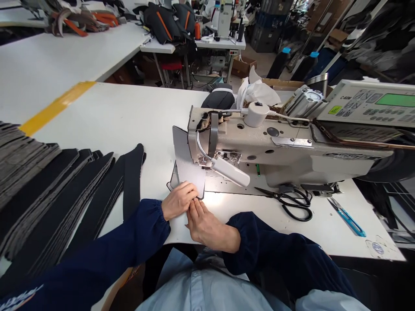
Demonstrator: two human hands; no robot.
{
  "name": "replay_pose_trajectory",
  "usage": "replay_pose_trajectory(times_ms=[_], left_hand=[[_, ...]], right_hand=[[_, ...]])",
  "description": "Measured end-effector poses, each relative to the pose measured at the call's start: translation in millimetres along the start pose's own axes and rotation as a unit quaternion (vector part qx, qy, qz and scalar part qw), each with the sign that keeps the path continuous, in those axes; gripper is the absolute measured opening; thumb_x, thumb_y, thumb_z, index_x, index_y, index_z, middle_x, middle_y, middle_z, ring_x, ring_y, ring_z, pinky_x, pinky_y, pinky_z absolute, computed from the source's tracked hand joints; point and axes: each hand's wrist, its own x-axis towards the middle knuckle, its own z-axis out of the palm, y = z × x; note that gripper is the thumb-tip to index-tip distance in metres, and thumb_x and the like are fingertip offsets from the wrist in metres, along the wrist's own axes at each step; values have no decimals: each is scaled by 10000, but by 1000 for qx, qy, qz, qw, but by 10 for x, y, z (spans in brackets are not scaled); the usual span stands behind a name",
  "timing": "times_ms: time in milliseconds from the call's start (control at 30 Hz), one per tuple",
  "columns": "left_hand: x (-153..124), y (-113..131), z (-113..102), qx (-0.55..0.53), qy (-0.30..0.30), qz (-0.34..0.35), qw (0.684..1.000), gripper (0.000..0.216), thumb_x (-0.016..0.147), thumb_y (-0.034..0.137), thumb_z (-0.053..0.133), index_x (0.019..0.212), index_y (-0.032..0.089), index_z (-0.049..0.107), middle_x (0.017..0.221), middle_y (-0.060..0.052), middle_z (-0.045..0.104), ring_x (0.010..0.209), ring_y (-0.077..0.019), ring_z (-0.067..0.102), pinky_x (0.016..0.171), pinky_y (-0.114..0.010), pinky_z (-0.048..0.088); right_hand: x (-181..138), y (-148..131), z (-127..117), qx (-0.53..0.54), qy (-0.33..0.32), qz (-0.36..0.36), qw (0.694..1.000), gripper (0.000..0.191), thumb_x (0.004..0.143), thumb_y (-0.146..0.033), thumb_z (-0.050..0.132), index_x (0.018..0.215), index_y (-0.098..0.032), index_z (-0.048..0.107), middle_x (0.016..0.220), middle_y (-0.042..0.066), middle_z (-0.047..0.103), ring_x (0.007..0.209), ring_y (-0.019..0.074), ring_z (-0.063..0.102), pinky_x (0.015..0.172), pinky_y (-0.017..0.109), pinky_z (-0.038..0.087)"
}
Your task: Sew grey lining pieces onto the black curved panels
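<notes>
A long grey fabric piece (187, 162) with a dark edge lies under the head of the sewing machine (256, 142). At its near end, my left hand (180, 198) is closed, fingertips pinching the fabric close to its edge. My right hand (207, 224) touches the left one, its fingers pressed together over the near corner of the same piece. Its thumb is mostly hidden. A white lamp (231, 171) on a bendy neck hangs beside the needle area, lighting the fabric. The needle itself is hard to make out.
Stacks of dark cut strips (78, 194) cover the table's left side. Black scissors (292, 201) and blue thread snips (348, 218) lie to the right. Yellow tape (60, 106) crosses the table at the back left. A control panel (372, 103) sits above the machine.
</notes>
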Motion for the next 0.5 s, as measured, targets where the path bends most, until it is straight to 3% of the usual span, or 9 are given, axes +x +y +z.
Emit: replay_pose_trajectory(times_ms=[300, 500], left_hand=[[241, -213, 18, 45, -27, 12, 999, 291, 914, 84, 391, 886, 137, 676, 938, -90, 621, 886, -181, 523, 846, -302, 496], [452, -398, 24, 37, -29, 7, 999, 299, 841, 27, 418, 941, 139, 676, 969, -79, 638, 951, -178, 535, 912, -287, 477]], right_hand=[[136, 203, 169, 30, -2, 42, 999, 475, 1006, -275, 392, 1209, 121, 556, 1175, 375, 599, 1146, 376, 611, 956, 573, 503], [259, 362, 249, 74, -17, 95, 993, 532, 988, -334, 442, 1241, 124, 534, 1239, 399, 544, 1214, 401, 552, 1007, 591, 447]])
